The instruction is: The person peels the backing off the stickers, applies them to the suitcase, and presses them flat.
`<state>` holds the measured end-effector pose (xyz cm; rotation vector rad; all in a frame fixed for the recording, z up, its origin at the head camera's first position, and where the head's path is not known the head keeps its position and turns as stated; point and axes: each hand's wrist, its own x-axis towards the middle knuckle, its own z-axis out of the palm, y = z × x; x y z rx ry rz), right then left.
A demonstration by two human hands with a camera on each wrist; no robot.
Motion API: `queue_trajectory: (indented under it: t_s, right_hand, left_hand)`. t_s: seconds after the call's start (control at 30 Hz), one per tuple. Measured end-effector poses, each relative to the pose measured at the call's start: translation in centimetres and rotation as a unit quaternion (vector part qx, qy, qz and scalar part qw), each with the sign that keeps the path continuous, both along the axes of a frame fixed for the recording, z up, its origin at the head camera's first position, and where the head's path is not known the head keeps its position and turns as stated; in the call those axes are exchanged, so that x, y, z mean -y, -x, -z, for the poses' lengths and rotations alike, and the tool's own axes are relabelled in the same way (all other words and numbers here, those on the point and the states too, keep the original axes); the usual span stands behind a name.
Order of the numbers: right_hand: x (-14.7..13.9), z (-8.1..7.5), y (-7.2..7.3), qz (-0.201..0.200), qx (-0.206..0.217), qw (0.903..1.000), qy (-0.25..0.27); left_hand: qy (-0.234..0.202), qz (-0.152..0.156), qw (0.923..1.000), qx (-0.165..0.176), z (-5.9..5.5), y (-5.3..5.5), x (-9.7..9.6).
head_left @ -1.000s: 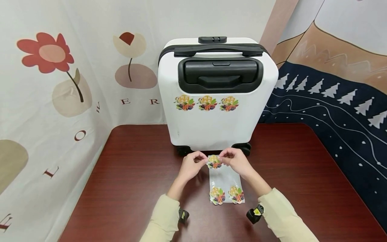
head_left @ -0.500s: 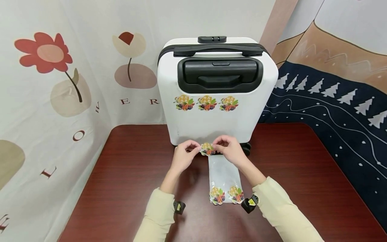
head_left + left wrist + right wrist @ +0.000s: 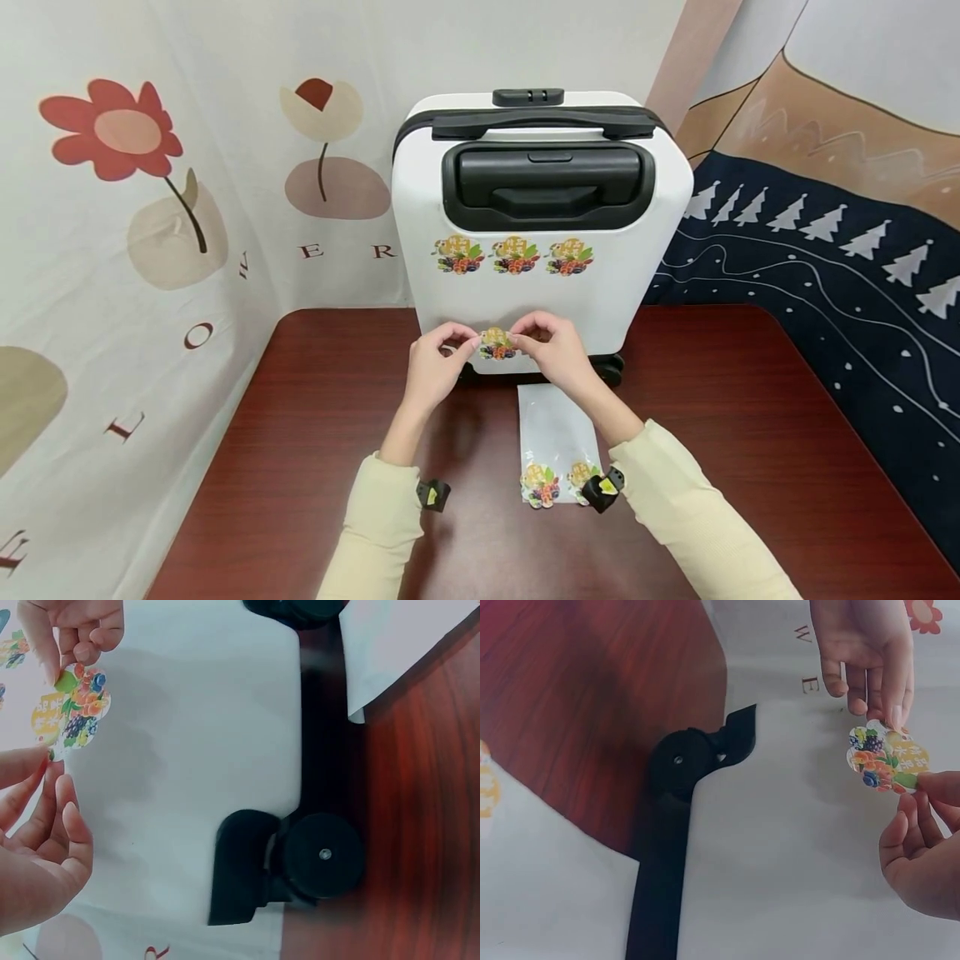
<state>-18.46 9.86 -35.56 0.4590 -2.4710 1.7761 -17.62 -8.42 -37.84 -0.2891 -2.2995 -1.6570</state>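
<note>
A colourful fruit sticker (image 3: 498, 344) is stretched between both hands, in front of the lower face of a white suitcase (image 3: 450, 304). My left hand (image 3: 438, 367) pinches its left edge between thumb and fingertips; my right hand (image 3: 557, 354) pinches the right edge. Both wrist views show the sticker (image 3: 84, 705) held by its two sides, with a shadow on the suitcase behind it. Whether it touches the suitcase I cannot tell. Higher up, a row of three matching stickers (image 3: 514, 255) is stuck below the black handle recess (image 3: 547, 212).
On the brown table (image 3: 300, 433) lies a white backing sheet (image 3: 555, 417) with two more fruit stickers (image 3: 540, 486) at its near end. The suitcase stands on black wheels (image 3: 324, 853) at the back. Printed curtains (image 3: 225, 125) hang behind and to the sides.
Both hands have lifted the sticker off the far end of the backing sheet. They have carried it up and slightly left, in front of the suitcase's lower face.
</note>
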Motion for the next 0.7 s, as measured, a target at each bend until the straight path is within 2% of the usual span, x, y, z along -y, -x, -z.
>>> queue_trajectory:
  t_s: [0.3, 0.7]
  right_hand:
    - [1.3, -1.1, 0.0, 0.014, -0.021, 0.9993, 0.029]
    - [2.9, -2.2, 0.4, 0.031, -0.062, 0.9959, 0.058]
  left_hand:
    - [0.001, -0.026, 0.9994, -0.02, -1.4, 0.1, 0.4]
    - [-0.028, -0.046, 0.9974, -0.047, -2.8, 0.4, 1.2]
